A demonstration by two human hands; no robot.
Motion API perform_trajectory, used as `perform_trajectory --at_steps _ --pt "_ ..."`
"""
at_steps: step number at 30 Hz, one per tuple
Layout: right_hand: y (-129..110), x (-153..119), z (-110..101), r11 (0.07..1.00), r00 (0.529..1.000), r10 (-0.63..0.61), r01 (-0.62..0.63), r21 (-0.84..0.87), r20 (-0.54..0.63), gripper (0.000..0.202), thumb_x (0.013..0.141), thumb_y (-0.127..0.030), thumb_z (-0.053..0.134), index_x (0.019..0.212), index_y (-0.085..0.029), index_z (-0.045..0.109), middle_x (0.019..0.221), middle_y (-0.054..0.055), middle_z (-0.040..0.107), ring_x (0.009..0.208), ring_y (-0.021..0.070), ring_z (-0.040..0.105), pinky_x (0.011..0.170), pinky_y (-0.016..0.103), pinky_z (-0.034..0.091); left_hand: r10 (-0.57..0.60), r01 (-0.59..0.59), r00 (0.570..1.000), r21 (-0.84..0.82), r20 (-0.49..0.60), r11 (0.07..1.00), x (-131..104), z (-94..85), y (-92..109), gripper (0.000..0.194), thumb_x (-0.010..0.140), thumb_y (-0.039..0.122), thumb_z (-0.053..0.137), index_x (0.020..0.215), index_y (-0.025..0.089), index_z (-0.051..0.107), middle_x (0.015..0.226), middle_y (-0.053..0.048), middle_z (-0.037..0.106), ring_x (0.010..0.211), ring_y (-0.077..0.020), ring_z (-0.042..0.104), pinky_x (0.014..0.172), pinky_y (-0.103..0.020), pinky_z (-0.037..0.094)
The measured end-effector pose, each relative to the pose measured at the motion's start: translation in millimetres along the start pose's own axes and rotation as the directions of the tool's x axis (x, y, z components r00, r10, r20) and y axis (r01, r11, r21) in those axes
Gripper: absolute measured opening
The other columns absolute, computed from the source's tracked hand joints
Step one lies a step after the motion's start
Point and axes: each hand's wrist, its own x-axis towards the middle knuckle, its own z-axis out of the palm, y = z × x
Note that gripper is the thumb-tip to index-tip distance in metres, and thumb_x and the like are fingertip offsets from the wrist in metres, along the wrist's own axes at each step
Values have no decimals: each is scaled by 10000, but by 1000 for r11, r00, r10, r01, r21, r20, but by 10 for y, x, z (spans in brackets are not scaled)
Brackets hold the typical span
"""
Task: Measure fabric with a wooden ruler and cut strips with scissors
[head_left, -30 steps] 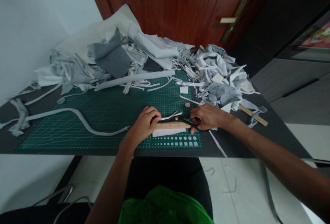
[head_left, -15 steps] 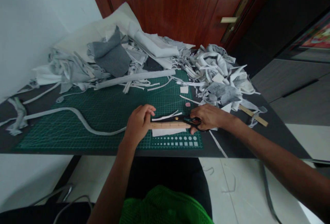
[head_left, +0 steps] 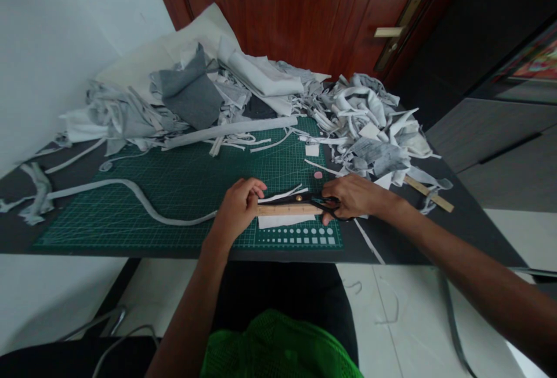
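Note:
My right hand is wrapped round the handles of black scissors, whose blades point left. Just below the blades, a short wooden ruler lies over a white piece of fabric. At the ruler's left end my left hand is closed, fingers curled, and it presses on the ruler; what is under the palm is hidden. A long pale fabric strip runs from the left to beneath this hand. Thin white slivers lie along the scissors' far side. All of this rests on a green cutting mat.
Heaps of grey and white fabric scraps line the back, with another tangled pile at the right. A flat wooden stick, a pink disc and a small white square lie nearby. A wooden door stands behind.
The view has shifted very slightly. Both hands, the scissors and the ruler keep almost the same places.

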Motion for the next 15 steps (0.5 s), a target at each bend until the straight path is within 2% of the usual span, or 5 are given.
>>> perform_trajectory --at_steps 3,8,11,15 --pt "-29 -14 -22 1000 1000 16 -16 -20 5 274 872 -412 742 762 -175 661 853 57 704 709 184 599 591 294 228 -16 17 1000 -20 25 1000 -10 -29 9 318 810 44 454 966 195 687 882 -12 714 776 -161 669 786 -303 528" --pt "-32 -21 -12 999 1000 28 -28 -37 3 252 877 -393 736 770 -176 667 855 48 704 697 173 594 581 296 211 -47 47 998 -20 35 999 -69 -132 -23 206 899 192 532 999 213 711 934 -23 751 863 -192 691 859 -337 516" --pt "-22 -18 2 999 1000 19 -19 -51 -4 244 885 -383 726 773 -175 669 858 51 705 696 171 594 578 298 199 -77 78 995 -23 60 997 -98 -173 -37 217 949 322 564 1062 229 724 941 -25 753 862 -202 686 843 -342 507" --pt "-15 -14 6 999 1000 19 -19 -50 -12 223 883 -364 725 775 -175 674 851 50 705 689 168 592 579 299 201 -75 76 991 -1 114 997 -86 -178 -36 255 936 367 587 1105 236 727 936 -24 725 857 -205 651 854 -356 489"
